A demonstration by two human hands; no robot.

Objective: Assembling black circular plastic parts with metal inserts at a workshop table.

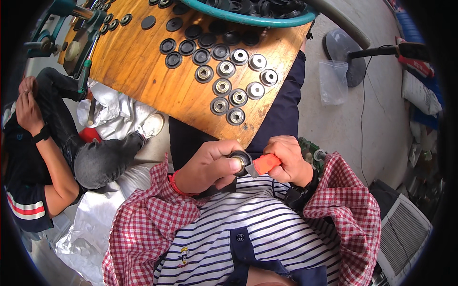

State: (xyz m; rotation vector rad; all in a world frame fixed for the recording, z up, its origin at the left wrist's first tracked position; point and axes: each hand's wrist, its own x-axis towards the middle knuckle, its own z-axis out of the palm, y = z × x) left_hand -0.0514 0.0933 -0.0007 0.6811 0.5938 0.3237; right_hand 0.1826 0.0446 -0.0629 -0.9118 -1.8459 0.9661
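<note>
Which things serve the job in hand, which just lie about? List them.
Likely the job:
- black disc in left hand
- orange cutter in right hand
- discs on table
- teal basin

Apparently lying about:
- clear plastic item
- white sack
- silvery sheeting

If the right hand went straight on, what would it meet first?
The round black part with a metal centre, in the left hand; the orange-handled metal blade in the right hand seems at its rim, though depth is unclear.
</note>
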